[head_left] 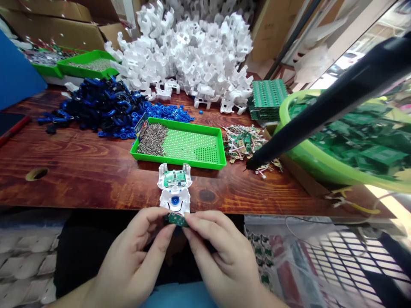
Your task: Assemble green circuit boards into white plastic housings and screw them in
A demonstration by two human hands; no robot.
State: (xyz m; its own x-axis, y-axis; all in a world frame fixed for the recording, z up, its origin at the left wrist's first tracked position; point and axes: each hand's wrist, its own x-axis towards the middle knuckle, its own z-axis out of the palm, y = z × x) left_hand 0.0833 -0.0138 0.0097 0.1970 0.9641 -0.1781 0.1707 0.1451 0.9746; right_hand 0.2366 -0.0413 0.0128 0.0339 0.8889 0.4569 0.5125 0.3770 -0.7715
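Green board (177, 219) pinched by left hand (135, 252) and right hand (224, 252), best held softly by its edges, with white shell (166, 198) just past both.

A plain light-blue cloth garment (181, 296) is being worn, w/ only a small pt. being shown betw. the wrists. Plain black fabric (80, 248) is being seen over the lap; garment type can't be told. L. hand (135, 256) & R. hand (223, 254) are being shown bare.

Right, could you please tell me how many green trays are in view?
3: the middle tray, and two at the back left, the inner tray and the outer tray; others may be hidden.
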